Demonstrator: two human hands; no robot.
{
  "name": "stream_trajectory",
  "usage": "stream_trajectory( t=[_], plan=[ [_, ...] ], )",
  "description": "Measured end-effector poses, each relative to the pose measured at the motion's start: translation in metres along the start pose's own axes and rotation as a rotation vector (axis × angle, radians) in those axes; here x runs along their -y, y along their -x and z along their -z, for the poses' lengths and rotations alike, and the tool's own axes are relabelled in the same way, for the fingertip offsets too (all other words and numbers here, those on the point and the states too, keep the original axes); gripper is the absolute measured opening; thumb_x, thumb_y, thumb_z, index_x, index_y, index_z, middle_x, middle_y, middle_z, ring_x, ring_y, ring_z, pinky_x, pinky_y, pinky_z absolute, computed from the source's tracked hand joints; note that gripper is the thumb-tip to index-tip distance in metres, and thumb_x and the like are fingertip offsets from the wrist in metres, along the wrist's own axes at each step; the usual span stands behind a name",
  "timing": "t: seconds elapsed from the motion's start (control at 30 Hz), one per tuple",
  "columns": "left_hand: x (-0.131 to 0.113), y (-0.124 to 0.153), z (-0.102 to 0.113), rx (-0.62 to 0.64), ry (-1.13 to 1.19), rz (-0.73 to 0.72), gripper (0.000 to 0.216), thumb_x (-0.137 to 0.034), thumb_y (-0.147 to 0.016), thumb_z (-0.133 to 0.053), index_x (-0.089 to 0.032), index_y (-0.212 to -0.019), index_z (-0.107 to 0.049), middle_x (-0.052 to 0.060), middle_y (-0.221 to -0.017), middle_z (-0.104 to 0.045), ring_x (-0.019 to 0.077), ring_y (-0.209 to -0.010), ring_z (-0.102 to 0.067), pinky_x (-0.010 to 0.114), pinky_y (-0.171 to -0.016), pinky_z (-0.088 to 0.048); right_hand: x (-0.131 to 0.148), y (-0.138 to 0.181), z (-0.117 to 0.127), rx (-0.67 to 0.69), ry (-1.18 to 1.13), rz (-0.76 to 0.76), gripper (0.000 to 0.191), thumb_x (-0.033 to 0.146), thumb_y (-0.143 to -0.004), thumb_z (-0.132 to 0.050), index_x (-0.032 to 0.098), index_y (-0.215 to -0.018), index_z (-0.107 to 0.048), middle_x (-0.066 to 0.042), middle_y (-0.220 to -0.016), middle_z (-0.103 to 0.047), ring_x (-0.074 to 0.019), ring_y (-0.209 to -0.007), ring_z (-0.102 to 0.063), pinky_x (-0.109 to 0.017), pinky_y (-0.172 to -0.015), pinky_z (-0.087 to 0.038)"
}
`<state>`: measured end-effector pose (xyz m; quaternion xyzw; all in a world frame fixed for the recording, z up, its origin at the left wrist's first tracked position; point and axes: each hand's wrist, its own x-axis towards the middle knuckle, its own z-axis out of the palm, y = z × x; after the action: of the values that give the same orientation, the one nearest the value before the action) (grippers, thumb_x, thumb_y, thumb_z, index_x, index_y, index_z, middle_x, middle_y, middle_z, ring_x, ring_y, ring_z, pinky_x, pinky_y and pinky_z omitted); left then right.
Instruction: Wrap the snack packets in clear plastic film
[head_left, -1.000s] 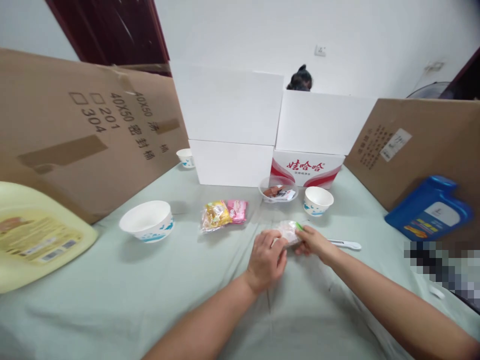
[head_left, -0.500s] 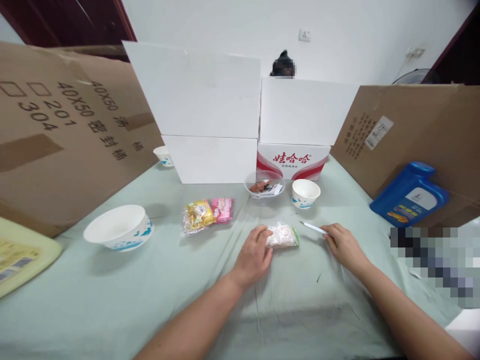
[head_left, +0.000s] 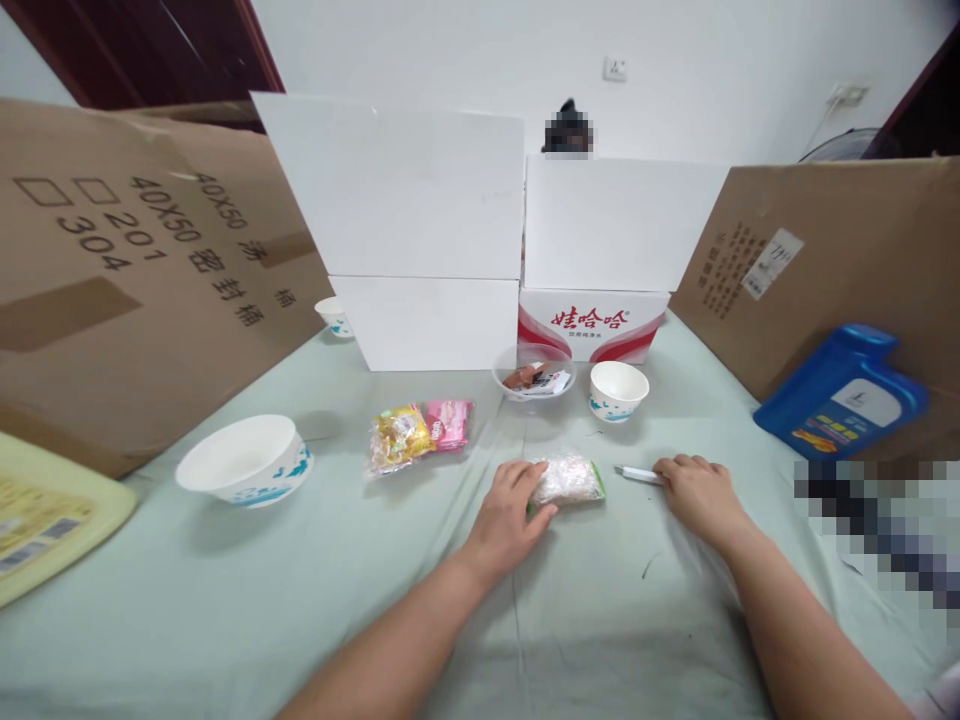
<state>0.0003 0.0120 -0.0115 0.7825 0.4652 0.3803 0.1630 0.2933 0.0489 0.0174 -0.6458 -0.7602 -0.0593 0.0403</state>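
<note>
I count three paper bowls (head_left: 244, 465), one clear bowl (head_left: 532, 399), two colourful snack packs (head_left: 401, 438), one clear packet (head_left: 571, 480), one pen-like tool (head_left: 639, 475), one bottle (head_left: 844, 400), one jug (head_left: 56, 520), two white boxes (head_left: 427, 320), two brown cartons (head_left: 165, 340).

Packet (head_left: 571, 478): one, small, oblong; clear, glossy, crinkled film with green edging at the right end and near left corner; contents pale, not identifiable. Lies flat and crosswise on the cloth (head_left: 420, 570) – left end between thumb and fingers of the left hand (head_left: 510, 515).

Cutter-like tool (head_left: 641, 475): one, slim, white, greyish tip pointing left toward packet, not touching – far end hidden under the right hand (head_left: 701, 495).
</note>
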Motion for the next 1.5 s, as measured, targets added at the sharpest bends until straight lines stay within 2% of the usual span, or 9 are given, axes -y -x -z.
stream_trajectory(
  t=[0.2, 0.3, 0.4, 0.6, 0.8, 0.93, 1.1, 1.27, 1.5],
  plan=[
    [-0.007, -0.003, -0.002, -0.005, -0.016, -0.007, 0.040, -0.027, -0.084, -0.063, -0.020, -0.123, -0.058, 0.007, -0.094, -0.062, 0.0239, -0.095, -0.052, 0.040, -0.087, -0.046, 0.065, 0.012, -0.007, -0.288, -0.461, 0.486, 0.060, 0.038, -0.087, -0.060, 0.015, -0.139, -0.041, -0.017, -0.133, -0.053, -0.0286, -0.119, -0.050, -0.044, -0.096, -0.045],
    [-0.010, -0.006, 0.000, -0.004, 0.041, 0.025, 0.026, -0.022, -0.086, -0.056, -0.020, -0.111, -0.065, 0.005, -0.082, -0.061, 0.0220, -0.088, -0.052, 0.036, -0.081, -0.045, 0.086, 0.016, -0.009, -0.249, -0.544, 0.582, 0.037, 0.026, -0.090, -0.054, 0.020, -0.126, -0.053, -0.012, -0.113, -0.063, -0.0250, -0.100, -0.057, -0.040, -0.085, -0.050],
    [-0.005, -0.009, 0.005, -0.082, 0.167, 0.121, 0.016, -0.021, -0.084, -0.052, -0.019, -0.085, -0.068, 0.004, -0.079, -0.061, 0.0197, -0.085, -0.055, 0.032, -0.078, -0.044, 0.076, 0.014, -0.011, -0.261, -0.688, 0.461, 0.019, 0.020, -0.093, -0.043, 0.021, -0.097, -0.062, -0.008, -0.089, -0.065, -0.0207, -0.084, -0.060, -0.034, -0.075, -0.050],
    [0.022, -0.013, 0.011, -0.360, 0.467, 0.536, 0.008, -0.026, -0.071, -0.049, -0.020, -0.067, -0.049, -0.004, -0.061, -0.051, 0.0132, -0.060, -0.050, 0.023, -0.058, -0.041, 0.033, -0.001, -0.018, -0.267, -0.868, -0.056, 0.019, 0.036, -0.088, -0.044, 0.021, -0.085, -0.056, -0.003, -0.076, -0.061, -0.0188, -0.068, -0.058, -0.032, -0.062, -0.047],
    [0.016, -0.011, 0.021, -0.495, 0.398, 0.449, 0.014, -0.024, -0.074, -0.047, -0.021, -0.087, -0.053, 0.004, -0.100, -0.062, 0.0188, -0.097, -0.058, 0.030, -0.082, -0.045, 0.024, -0.004, -0.018, -0.453, -0.791, -0.075, 0.029, 0.025, -0.075, -0.046, 0.020, -0.101, -0.057, -0.010, -0.105, -0.061, -0.0261, -0.101, -0.057, -0.043, -0.085, -0.048],
    [0.009, -0.010, 0.023, -0.307, 0.183, 0.289, 0.041, -0.035, -0.083, -0.055, -0.020, -0.120, -0.053, 0.008, -0.108, -0.065, 0.0241, -0.109, -0.056, 0.040, -0.096, -0.041, 0.034, 0.003, -0.010, -0.427, -0.799, 0.048, 0.039, 0.034, -0.086, -0.049, 0.020, -0.123, -0.051, -0.011, -0.115, -0.061, -0.0254, -0.104, -0.058, -0.042, -0.087, -0.049],
    [0.015, -0.013, 0.022, -0.171, -0.071, 0.175, 0.015, -0.026, -0.083, -0.058, -0.020, -0.091, -0.069, 0.005, -0.085, -0.067, 0.0228, -0.089, -0.059, 0.040, -0.084, -0.047, 0.032, 0.002, -0.008, -0.324, -0.670, 0.121, 0.022, 0.037, -0.086, -0.053, 0.021, -0.096, -0.064, -0.008, -0.087, -0.068, -0.0268, -0.088, -0.062, -0.046, -0.082, -0.049],
    [-0.005, -0.011, 0.044, -0.255, -0.144, -0.119, 0.016, -0.016, -0.085, -0.052, -0.021, -0.087, -0.067, 0.008, -0.106, -0.063, 0.0245, -0.112, -0.053, 0.044, -0.096, -0.042, 0.018, 0.008, 0.008, -0.387, -0.758, 0.105, 0.014, 0.033, -0.088, -0.052, 0.023, -0.090, -0.061, -0.011, -0.115, -0.063, -0.0289, -0.111, -0.057, -0.039, -0.072, -0.054],
    [-0.040, -0.003, 0.073, 0.525, -0.020, -0.292, 0.025, -0.002, -0.069, -0.051, -0.022, -0.081, -0.061, 0.000, -0.095, -0.070, 0.0199, -0.107, -0.059, 0.033, -0.095, -0.044, 0.029, 0.030, 0.040, -0.139, -0.679, 0.530, 0.040, 0.029, -0.094, -0.046, 0.024, -0.133, -0.045, -0.012, -0.142, -0.047, -0.0252, -0.129, -0.047, -0.042, -0.101, -0.044]
  ],
)
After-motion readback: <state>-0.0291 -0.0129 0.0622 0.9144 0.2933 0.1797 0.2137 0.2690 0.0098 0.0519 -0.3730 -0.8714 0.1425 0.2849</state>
